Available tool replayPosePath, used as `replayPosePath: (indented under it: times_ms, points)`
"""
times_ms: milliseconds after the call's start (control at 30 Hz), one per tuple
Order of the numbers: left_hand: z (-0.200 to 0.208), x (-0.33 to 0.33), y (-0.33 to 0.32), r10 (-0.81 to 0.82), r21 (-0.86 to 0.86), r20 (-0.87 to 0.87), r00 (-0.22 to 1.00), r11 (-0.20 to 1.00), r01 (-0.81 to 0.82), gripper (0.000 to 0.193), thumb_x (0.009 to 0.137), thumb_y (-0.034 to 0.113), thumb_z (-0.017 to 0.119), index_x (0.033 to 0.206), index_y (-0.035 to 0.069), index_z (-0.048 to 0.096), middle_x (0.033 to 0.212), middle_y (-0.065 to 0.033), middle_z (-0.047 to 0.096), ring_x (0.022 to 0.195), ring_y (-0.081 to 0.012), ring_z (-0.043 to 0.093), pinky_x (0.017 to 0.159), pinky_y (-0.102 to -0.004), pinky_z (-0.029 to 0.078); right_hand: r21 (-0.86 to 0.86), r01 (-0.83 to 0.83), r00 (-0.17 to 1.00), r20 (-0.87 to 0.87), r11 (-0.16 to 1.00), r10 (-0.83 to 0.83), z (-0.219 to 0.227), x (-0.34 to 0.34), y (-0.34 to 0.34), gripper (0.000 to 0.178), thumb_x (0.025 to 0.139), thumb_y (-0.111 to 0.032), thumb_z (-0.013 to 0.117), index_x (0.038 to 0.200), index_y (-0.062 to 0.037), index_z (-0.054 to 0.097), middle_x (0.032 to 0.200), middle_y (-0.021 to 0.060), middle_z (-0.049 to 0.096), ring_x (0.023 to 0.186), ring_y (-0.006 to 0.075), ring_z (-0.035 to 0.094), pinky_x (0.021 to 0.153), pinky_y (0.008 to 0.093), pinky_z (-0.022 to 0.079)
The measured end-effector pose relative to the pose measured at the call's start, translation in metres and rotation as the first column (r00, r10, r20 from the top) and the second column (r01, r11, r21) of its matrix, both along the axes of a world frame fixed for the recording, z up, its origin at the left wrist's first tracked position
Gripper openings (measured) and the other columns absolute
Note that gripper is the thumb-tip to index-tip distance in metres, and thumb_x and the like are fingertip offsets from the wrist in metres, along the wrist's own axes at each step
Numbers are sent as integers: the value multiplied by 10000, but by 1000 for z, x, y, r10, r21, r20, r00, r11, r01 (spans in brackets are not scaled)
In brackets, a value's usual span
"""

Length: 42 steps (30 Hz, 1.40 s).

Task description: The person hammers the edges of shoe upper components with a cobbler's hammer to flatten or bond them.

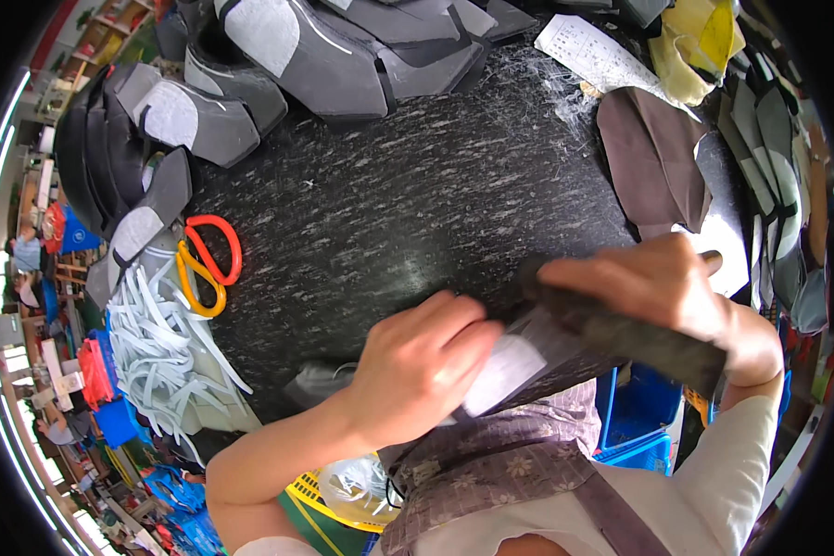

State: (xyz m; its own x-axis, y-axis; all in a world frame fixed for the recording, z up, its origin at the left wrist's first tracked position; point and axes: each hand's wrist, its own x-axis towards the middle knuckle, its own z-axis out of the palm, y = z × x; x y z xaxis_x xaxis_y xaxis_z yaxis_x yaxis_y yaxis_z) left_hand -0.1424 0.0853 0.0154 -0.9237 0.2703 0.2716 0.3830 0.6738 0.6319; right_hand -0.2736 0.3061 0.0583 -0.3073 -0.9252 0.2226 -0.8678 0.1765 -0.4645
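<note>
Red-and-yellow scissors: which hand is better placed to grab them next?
Left, probably: the left hand is nearer the scissors, though curled at a grey piece; the right hand is farther off and grips a blurred dark tool.

A black, pale-flecked table (371,204); grey panels (338,79) are piled at its far left; scissors (235,255) with red and yellow handles are laid beside white strips (153,347); a brown piece (649,153) and printed sheet (598,56) are placed far right.

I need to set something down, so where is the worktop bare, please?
The worktop's middle is bare, between the scissors and brown piece, beyond the left hand; the far edge is crowded with gray pieces, the left with white strips.
</note>
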Motion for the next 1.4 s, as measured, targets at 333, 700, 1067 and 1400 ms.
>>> replayPosePath:
  times_ms: [333,700,1067,1400]
  points:
    - [-6,10,-7,-14,-64,-28,1000,998,12,263,745,35,781,989,-12,697,929,-110,608,759,-255,626,627,-352,528,68,5,996,84,998,-11,-9,3,11,454,847,-269,663,1228,-26,613,689,78,574,537,260,614,461,372,463]
    - [-11,16,-11,3,31,-81,997,1000,0,235,729,20,776,952,-5,706,940,-95,619,766,-247,614,642,-355,523,84,-145,987,80,986,139,-11,13,-13,412,817,-192,640,1207,-63,609,722,42,593,554,220,641,442,348,493]
    - [-10,53,-35,125,-49,-130,984,990,-133,299,682,51,824,950,-2,703,917,-88,609,759,-255,597,641,-355,507,157,-180,983,61,971,172,-5,26,-36,409,832,-158,606,1232,-68,604,736,50,607,601,228,668,475,346,512]
    - [-18,65,-41,44,-169,-279,959,981,-94,271,754,88,733,977,-55,679,937,-117,595,826,-251,597,724,-353,530,114,-170,985,16,979,169,4,34,-66,370,804,-167,637,1163,-81,625,672,32,577,551,214,646,454,345,507]
